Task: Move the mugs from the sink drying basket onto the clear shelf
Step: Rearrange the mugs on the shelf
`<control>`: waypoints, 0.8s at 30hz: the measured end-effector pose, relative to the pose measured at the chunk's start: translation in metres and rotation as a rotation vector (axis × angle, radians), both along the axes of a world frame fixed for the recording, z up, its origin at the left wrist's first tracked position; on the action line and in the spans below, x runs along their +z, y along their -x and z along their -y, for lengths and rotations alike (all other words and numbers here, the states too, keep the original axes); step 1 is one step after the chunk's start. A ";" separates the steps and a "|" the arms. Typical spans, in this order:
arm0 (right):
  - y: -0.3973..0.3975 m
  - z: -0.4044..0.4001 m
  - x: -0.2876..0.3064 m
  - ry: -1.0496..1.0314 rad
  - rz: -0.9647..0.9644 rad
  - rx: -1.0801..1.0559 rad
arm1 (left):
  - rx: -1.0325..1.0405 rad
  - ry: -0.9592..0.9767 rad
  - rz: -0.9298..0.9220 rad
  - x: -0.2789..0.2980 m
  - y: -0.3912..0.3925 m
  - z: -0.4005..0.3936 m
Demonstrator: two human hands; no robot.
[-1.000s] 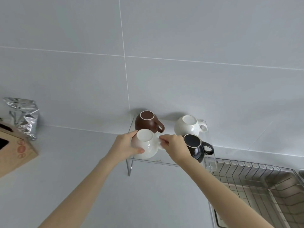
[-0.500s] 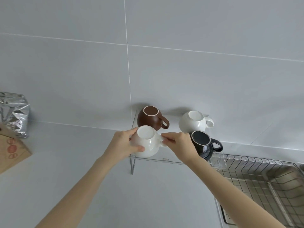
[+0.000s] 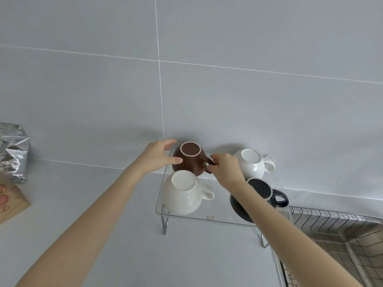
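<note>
Several mugs stand upside down on the clear shelf (image 3: 223, 218) against the wall. A brown mug (image 3: 189, 160) is at the back left. My left hand (image 3: 158, 156) cups its left side, thumb on the body. My right hand (image 3: 224, 168) pinches the brown mug's handle. In front stands a white mug (image 3: 183, 195), free of both hands. A second white mug (image 3: 253, 162) is at the back right. A black mug (image 3: 261, 195) at the front right is partly hidden by my right forearm.
The wire sink drying basket (image 3: 335, 230) lies at the lower right, no mugs visible in it. A silver foil bag (image 3: 13, 150) and a cardboard box (image 3: 9, 199) stand at the far left on the grey counter. The tiled wall rises right behind the shelf.
Both hands have let go of the front white mug, which now stands on the shelf. They moved back to the brown mug, left on its side, right on its handle.
</note>
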State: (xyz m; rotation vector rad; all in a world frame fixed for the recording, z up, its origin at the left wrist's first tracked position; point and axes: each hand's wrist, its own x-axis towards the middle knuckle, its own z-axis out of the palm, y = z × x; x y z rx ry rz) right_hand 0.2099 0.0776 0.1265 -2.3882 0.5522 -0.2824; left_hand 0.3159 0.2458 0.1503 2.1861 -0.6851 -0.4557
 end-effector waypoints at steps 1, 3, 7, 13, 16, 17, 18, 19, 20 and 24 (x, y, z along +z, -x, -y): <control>-0.002 0.000 -0.007 0.006 -0.008 -0.003 | -0.013 -0.001 -0.006 -0.004 -0.004 0.006; -0.006 0.004 -0.016 -0.020 0.013 -0.019 | -0.021 -0.012 0.010 -0.013 -0.010 0.015; -0.011 0.016 -0.013 -0.050 0.012 0.046 | -0.071 0.043 0.065 -0.024 -0.009 0.024; -0.023 0.024 -0.005 -0.121 0.040 0.048 | 0.046 0.063 0.228 -0.030 0.001 0.023; -0.029 0.030 -0.003 -0.127 0.013 0.062 | 0.070 0.051 0.265 -0.031 0.001 0.026; -0.030 0.031 -0.002 -0.124 0.003 0.065 | 0.082 0.045 0.276 -0.032 0.002 0.027; -0.031 0.032 -0.002 -0.125 0.001 0.067 | 0.095 0.031 0.288 -0.033 0.002 0.028; -0.032 0.033 -0.002 -0.127 -0.003 0.067 | 0.106 0.020 0.304 -0.033 0.003 0.028; -0.032 0.033 -0.002 -0.126 0.000 0.064 | 0.112 0.012 0.311 -0.033 0.004 0.029; -0.030 0.032 -0.004 -0.118 0.031 0.055 | 0.115 0.005 0.303 -0.032 0.004 0.030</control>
